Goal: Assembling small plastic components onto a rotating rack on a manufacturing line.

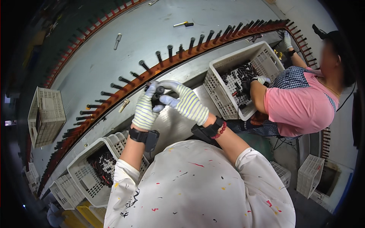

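Observation:
Both my hands wear striped, knitted gloves and meet in front of my chest. My left hand is closed around a small bunch of black cylindrical parts, whose round ends show between the gloves. From the other side my right hand closes on the same bunch, its fingers and thumb touching the black parts. Just beyond my hands runs a curved brown rail with upright pegs, many of them carrying black cylindrical pieces. How many parts are in my hands is hidden by the fingers.
At my left stands a white crate with dark parts inside. On the right, a co-worker in a pink top reaches into another crate of black parts. A grey table beyond the rail bears a small metal tool and another crate.

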A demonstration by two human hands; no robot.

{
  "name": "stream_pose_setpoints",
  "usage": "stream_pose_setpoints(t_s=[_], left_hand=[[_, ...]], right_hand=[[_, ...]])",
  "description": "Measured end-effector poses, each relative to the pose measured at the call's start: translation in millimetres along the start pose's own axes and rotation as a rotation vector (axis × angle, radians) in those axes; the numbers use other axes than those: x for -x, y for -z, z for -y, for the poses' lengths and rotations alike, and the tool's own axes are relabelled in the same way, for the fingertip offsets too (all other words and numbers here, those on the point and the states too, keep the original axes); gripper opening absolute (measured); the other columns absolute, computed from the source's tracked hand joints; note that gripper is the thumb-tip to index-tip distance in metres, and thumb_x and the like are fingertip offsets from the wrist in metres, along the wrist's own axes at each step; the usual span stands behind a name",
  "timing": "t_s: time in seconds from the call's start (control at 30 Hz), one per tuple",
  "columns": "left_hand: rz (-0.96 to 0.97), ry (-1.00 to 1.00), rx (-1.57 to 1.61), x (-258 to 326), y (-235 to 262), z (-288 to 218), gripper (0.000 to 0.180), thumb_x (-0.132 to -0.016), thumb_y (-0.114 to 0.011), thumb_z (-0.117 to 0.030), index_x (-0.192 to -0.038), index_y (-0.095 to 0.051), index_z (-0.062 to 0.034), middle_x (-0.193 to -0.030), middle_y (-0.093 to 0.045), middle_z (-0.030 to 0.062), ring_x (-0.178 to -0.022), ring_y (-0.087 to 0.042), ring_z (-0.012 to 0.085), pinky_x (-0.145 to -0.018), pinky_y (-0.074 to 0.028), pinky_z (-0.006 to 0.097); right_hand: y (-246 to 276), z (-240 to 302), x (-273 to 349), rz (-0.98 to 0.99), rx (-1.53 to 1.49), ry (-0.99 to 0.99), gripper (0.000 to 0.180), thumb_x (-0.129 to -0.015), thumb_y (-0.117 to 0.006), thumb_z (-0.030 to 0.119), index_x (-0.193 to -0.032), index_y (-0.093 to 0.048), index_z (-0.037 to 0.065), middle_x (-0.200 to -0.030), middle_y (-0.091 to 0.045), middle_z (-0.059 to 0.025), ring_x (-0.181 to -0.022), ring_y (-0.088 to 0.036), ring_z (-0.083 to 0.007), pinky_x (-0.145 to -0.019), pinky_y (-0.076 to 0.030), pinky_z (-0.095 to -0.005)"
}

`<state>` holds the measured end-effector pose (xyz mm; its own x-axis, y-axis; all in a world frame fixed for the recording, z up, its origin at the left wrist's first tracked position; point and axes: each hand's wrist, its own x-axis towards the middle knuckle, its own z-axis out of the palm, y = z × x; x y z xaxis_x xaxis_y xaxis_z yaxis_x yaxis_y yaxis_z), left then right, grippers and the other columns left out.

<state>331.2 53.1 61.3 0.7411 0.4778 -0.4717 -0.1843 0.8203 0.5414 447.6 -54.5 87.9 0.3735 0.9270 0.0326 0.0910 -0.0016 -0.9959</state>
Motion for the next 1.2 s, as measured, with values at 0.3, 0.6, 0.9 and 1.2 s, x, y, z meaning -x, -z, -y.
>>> stream_pose_setpoints(t_s=[0.3, 0.6, 0.9, 1.2], left_hand=[[0.03, 0.178, -0.039, -42.3, -38.5, 42.3, 0.021, -0.089, -0.061, -0.028, -0.099, -0.052, -0.0115, -0.08, -0.055, 0.0007, -0.062, -0.051, 0.0049, -0.034, -0.032, 0.014], [-0.19, 0.163, -0.075, -29.8, -16.4, 53.5, 0.017, -0.088, -0.061, -0.025, -0.096, -0.055, -0.0109, -0.075, -0.055, 0.0017, -0.054, -0.047, 0.0071, -0.034, -0.03, 0.017], [-0.265, -0.087, -0.458, -34.4, -25.6, 31.5, 0.017, -0.084, -0.064, -0.019, -0.093, -0.06, -0.0051, -0.068, -0.055, 0.0001, -0.048, -0.052, 0.0074, -0.037, -0.04, 0.02], [-0.042, -0.638, -1.136, -55.3, -0.8, 45.6, 0.02, -0.085, -0.062, -0.014, -0.098, -0.061, 0.0017, -0.069, -0.058, 0.0025, -0.046, -0.055, 0.0104, -0.041, -0.047, 0.024]], right_hand=[[108.7, -6.2, -21.9, -0.47, -0.394, -0.023, 0.037, -0.093, -0.052, 0.021, -0.12, -0.041, -0.002, -0.101, -0.061, -0.0164, -0.092, -0.063, -0.0243, -0.075, -0.055, -0.0321], [242.0, -97.4, -139.3, -0.742, 0.221, 0.155, 0.026, -0.087, -0.06, 0.009, -0.109, -0.048, 0.0, -0.098, -0.063, -0.0098, -0.084, -0.059, -0.0124, -0.076, -0.047, -0.024], [203.8, -106.3, -129.0, -0.597, 0.614, -0.068, 0.032, -0.087, -0.062, 0.022, -0.111, -0.058, 0.002, -0.1, -0.064, -0.0111, -0.09, -0.061, -0.0181, -0.08, -0.048, -0.03], [55.1, -42.1, -43.7, 0.124, 0.279, 0.091, 0.028, -0.085, -0.061, 0.021, -0.106, -0.062, 0.003, -0.099, -0.064, -0.0128, -0.09, -0.061, -0.0251, -0.083, -0.047, -0.033]])
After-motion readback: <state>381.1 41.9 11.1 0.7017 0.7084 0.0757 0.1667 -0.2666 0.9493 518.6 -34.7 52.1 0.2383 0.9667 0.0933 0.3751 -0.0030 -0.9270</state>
